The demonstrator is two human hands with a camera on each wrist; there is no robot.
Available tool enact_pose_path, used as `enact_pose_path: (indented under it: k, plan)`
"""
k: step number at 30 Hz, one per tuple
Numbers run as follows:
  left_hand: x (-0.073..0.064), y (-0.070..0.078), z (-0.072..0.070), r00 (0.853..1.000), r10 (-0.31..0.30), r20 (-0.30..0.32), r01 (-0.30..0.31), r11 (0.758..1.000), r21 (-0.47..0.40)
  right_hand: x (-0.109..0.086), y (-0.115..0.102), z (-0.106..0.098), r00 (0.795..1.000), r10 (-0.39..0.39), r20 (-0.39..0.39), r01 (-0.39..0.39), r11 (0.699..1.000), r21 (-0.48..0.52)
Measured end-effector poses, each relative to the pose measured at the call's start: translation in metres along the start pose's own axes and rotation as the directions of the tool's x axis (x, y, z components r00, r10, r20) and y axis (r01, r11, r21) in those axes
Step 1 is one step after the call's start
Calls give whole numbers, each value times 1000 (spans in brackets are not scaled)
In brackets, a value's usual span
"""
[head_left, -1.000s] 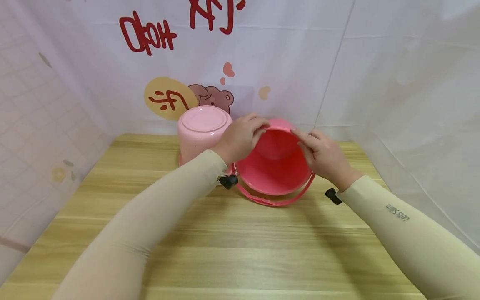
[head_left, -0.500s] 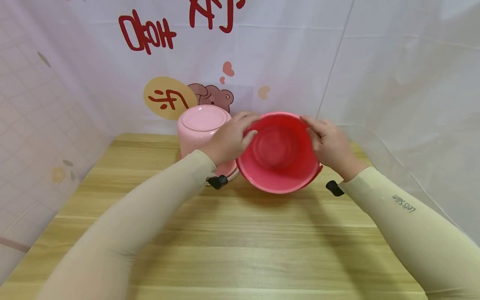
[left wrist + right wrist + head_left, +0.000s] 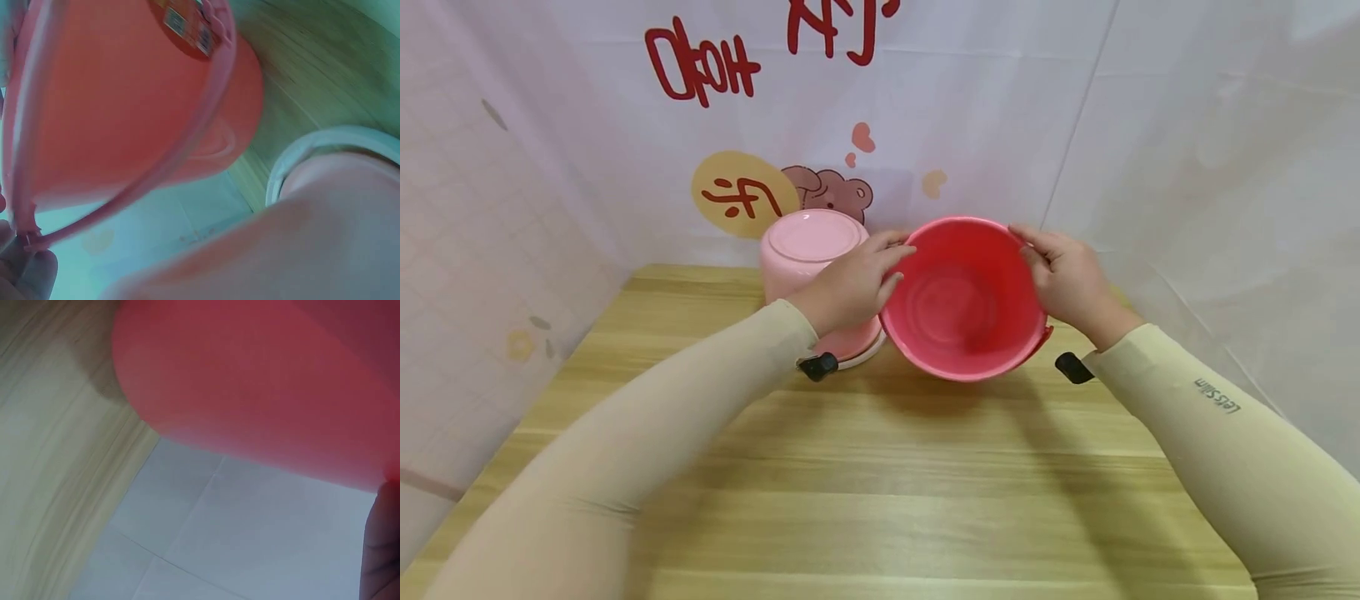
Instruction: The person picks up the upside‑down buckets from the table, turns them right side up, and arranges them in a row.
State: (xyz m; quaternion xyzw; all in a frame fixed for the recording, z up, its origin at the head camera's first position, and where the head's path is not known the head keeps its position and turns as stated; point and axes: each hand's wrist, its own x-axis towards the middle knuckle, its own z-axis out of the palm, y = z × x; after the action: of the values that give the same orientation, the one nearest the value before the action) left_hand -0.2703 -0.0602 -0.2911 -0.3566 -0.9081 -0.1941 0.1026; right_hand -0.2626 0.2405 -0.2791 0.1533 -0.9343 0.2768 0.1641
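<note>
A red plastic bucket [image 3: 951, 312] is tilted with its round mouth facing the head camera, so its inner bottom shows. My left hand [image 3: 852, 279] grips the left side of its rim, thumb at the inside. At the upper right of the rim, my right hand [image 3: 1070, 279] pinches the edge between thumb and fingers. In the left wrist view the bucket's carrying handle [image 3: 178, 147] hangs along the outer wall, near a label with barcodes [image 3: 181, 25]. The right wrist view shows the bucket's smooth outer side [image 3: 250, 387] and a fingertip [image 3: 382, 544] at the rim.
Left of the red bucket, a pale pink bucket [image 3: 816, 237] stands upside down on the wooden table [image 3: 880, 500], partly behind my left hand. A white ring [image 3: 861, 357] shows under it. White printed curtains [image 3: 985, 108] close off the back and sides.
The red bucket's mouth has turned up towards the head camera and moved slightly right. Its handle, earlier hanging in front, has swung out of sight underneath. My hands have spread apart along the rim.
</note>
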Motion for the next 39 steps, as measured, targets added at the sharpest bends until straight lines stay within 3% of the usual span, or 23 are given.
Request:
enact_pose_path:
  k: [6,12,22,28,35,39]
  plan:
    - [-6,-11,3,997,68,-21,-67,998,17,5,2,0,990,118,79,-122,991,50]
    - [-12,-18,6,988,155,-26,-151,983,103,8,8,0,984,163,76,-166,986,34]
    - [-16,-20,16,985,170,-5,-167,974,155,5,18,4,969,245,-23,-244,969,28]
    - [-18,-20,21,978,207,-9,-199,953,229,-5,22,7,973,231,11,-232,972,40]
    - [-16,-18,25,986,167,-15,-162,971,174,-14,25,11,965,249,-79,-245,968,48]
    - [-18,-17,26,990,142,-2,-140,975,172,-17,25,14,974,182,-134,-188,982,-32]
